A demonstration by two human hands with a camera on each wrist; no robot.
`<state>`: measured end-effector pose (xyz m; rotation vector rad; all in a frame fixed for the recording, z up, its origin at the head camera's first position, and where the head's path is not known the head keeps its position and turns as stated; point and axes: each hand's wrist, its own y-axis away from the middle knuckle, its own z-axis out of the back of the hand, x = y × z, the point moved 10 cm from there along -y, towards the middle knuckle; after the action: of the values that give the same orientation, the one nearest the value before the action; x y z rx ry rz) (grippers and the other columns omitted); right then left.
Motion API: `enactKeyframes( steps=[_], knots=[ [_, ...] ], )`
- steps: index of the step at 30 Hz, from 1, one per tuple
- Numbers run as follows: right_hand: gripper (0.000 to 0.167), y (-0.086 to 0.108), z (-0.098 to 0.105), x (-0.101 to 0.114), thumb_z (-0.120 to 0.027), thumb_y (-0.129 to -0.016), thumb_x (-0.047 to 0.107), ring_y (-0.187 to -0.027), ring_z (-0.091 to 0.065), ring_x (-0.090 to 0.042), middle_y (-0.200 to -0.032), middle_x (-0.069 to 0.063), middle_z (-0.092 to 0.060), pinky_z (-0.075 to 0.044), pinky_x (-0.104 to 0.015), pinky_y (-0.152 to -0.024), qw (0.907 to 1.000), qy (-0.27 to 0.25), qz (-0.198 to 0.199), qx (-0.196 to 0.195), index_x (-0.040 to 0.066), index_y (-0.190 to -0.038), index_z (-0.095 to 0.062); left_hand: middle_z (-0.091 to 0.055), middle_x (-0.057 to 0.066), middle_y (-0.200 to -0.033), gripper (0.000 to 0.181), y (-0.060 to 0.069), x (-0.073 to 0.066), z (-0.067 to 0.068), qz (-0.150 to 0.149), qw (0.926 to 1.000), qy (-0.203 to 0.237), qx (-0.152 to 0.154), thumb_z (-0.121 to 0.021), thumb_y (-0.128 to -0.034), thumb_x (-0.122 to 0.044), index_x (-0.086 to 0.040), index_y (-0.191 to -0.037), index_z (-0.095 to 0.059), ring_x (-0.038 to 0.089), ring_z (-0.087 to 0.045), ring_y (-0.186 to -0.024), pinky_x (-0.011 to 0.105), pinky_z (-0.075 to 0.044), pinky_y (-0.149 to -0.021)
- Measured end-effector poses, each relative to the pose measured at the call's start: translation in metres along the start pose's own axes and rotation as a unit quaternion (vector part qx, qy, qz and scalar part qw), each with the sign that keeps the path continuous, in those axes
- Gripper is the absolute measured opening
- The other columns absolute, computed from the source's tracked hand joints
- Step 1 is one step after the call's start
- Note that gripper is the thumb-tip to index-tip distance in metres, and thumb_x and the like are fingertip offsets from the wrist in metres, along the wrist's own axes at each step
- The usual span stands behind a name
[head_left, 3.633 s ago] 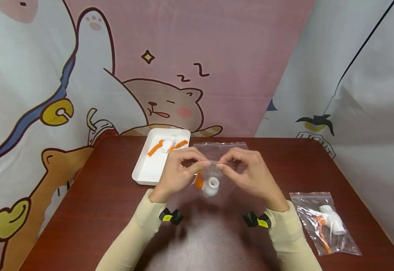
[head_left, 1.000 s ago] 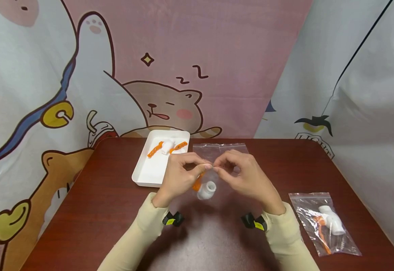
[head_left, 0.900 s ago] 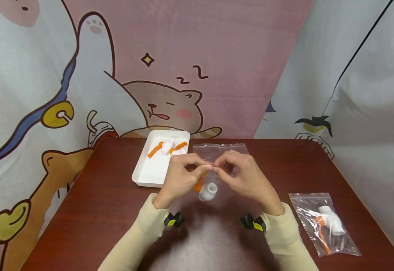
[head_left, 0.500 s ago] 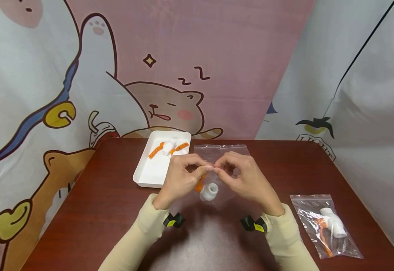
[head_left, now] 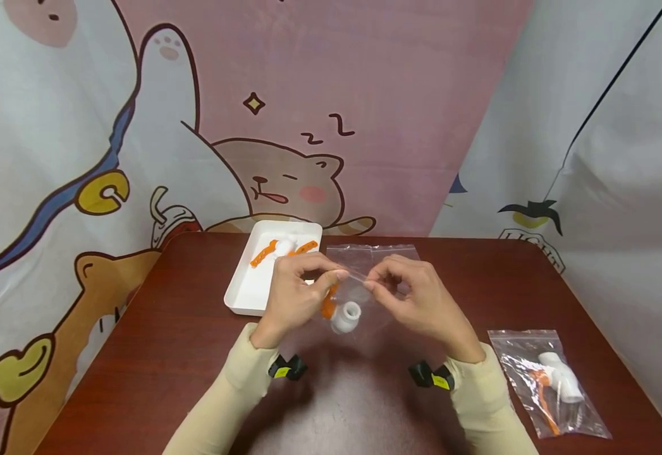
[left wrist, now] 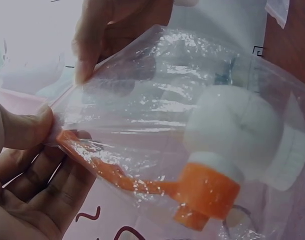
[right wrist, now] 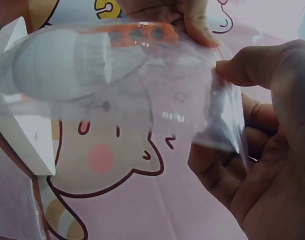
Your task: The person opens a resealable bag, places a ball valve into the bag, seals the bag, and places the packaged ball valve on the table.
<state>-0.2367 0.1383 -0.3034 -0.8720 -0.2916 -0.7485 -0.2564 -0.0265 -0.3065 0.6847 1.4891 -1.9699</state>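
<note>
Both hands hold a clear zip-top bag [head_left: 369,319] above the middle of the table. A white ball valve [head_left: 346,316] with an orange handle [left wrist: 207,190] hangs inside it. My left hand [head_left: 299,292] pinches the bag's top edge between thumb and forefinger. My right hand [head_left: 422,300] pinches the same edge further right, and a short stretch of the edge spans the gap between the fingertips. In the right wrist view, the white valve body [right wrist: 57,65] shows through the film. Whether the zip seal is closed cannot be made out.
A white tray [head_left: 244,292] at the back left holds white valves with orange handles [head_left: 263,254]. Another clear bag [head_left: 359,253] lies flat behind the hands. At the right, a bagged valve [head_left: 561,378] rests on the brown table [head_left: 137,354]. A printed cloth hangs behind.
Half a second ago the fingertips of both hands met on the bag's edge; now they are apart, the left hand having shifted left and slightly up. The bagged valve has swung slightly left.
</note>
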Motion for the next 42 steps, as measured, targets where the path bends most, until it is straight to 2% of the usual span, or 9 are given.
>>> enactKeyframes(
  steps=[8,12,16,22,27,32,36,39,42],
  knots=[
    [0.016,0.004,0.014,-0.007,-0.077,-0.091,0.009,-0.070,-0.054,-0.004,-0.078,0.013,-0.060,-0.046,-0.020,-0.060,0.9999,-0.007,-0.009,0.002,0.022,-0.091,-0.070,-0.078,0.011,-0.080,0.005,-0.004,0.003,0.025,0.029,0.9986,0.009,-0.043,-0.081,-0.0861,-0.006,-0.002,-0.083,-0.081,0.006,-0.068,-0.072,0.020,-0.054,-0.064],
    [0.016,0.006,0.019,-0.010,-0.076,-0.092,0.008,-0.070,-0.054,-0.004,-0.079,0.013,-0.058,-0.046,-0.021,-0.060,0.9999,-0.010,-0.010,0.007,0.022,-0.092,-0.070,-0.076,0.014,-0.078,0.004,-0.005,0.003,0.034,0.028,0.9978,0.027,-0.053,-0.081,-0.0854,-0.003,0.001,-0.083,-0.080,0.007,-0.066,-0.070,0.019,-0.051,-0.062],
    [0.015,0.006,0.023,-0.009,-0.076,-0.092,0.008,-0.071,-0.053,-0.004,-0.081,0.013,-0.058,-0.045,-0.019,-0.062,0.9999,-0.004,-0.007,0.010,0.022,-0.093,-0.070,-0.075,0.017,-0.075,0.005,-0.007,0.002,0.035,0.030,0.9968,0.049,-0.056,-0.080,-0.0851,-0.001,0.002,-0.082,-0.079,0.008,-0.065,-0.067,0.019,-0.051,-0.062],
    [0.016,0.006,0.030,-0.008,-0.078,-0.090,0.007,-0.068,-0.050,-0.004,-0.081,0.013,-0.060,-0.041,-0.019,-0.057,0.9999,0.006,-0.004,-0.013,0.022,-0.092,-0.070,-0.075,0.021,-0.079,0.005,-0.005,0.004,0.029,0.054,0.9932,0.083,-0.061,-0.079,-0.0852,0.001,0.005,-0.082,-0.078,0.008,-0.068,-0.069,0.020,-0.054,-0.064],
    [0.017,0.008,0.030,-0.018,-0.077,-0.091,0.006,-0.068,-0.053,-0.007,-0.081,0.008,-0.062,-0.044,-0.020,-0.057,0.9978,-0.039,-0.049,-0.020,0.022,-0.093,-0.070,-0.076,0.023,-0.084,0.005,-0.004,0.000,0.026,0.064,0.9922,0.087,-0.063,-0.079,-0.0850,0.001,0.006,-0.084,-0.078,0.007,-0.069,-0.073,0.020,-0.054,-0.065],
    [0.009,0.011,0.010,-0.036,-0.076,-0.093,0.013,-0.080,-0.062,-0.012,-0.092,0.002,-0.069,-0.053,-0.025,-0.070,0.9840,-0.118,-0.133,0.015,0.020,-0.097,-0.072,-0.076,0.022,-0.085,0.004,-0.003,0.001,0.025,0.079,0.9905,0.092,-0.065,-0.079,-0.0855,0.001,0.004,-0.086,-0.079,0.007,-0.067,-0.072,0.019,-0.052,-0.064],
    [0.011,0.011,-0.012,-0.046,-0.075,-0.095,0.018,-0.092,-0.067,-0.012,-0.103,0.001,-0.076,-0.057,-0.027,-0.075,0.9690,-0.176,-0.167,0.047,0.019,-0.106,-0.077,-0.075,0.018,-0.082,0.005,-0.002,0.005,0.023,0.093,0.9884,0.099,-0.067,-0.078,-0.0870,0.000,0.004,-0.088,-0.078,0.006,-0.062,-0.066,0.019,-0.050,-0.060],
    [0.018,0.010,-0.022,-0.052,-0.074,-0.095,0.018,-0.101,-0.070,-0.011,-0.110,-0.002,-0.078,-0.058,-0.026,-0.081,0.9617,-0.200,-0.182,0.045,0.015,-0.112,-0.079,-0.075,0.013,-0.082,0.007,-0.002,0.009,0.023,0.104,0.9866,0.103,-0.072,-0.078,-0.0879,-0.002,0.004,-0.091,-0.079,0.005,-0.062,-0.066,0.019,-0.050,-0.061],
    [0.020,0.010,-0.025,-0.057,-0.073,-0.096,0.019,-0.097,-0.071,-0.011,-0.112,-0.004,-0.077,-0.060,-0.027,-0.078,0.9580,-0.205,-0.199,0.025,0.013,-0.114,-0.079,-0.077,0.013,-0.086,0.009,-0.001,0.016,0.023,0.118,0.9845,0.106,-0.076,-0.078,-0.0886,-0.004,0.003,-0.093,-0.079,0.005,-0.064,-0.069,0.020,-0.053,-0.063]
  ],
)
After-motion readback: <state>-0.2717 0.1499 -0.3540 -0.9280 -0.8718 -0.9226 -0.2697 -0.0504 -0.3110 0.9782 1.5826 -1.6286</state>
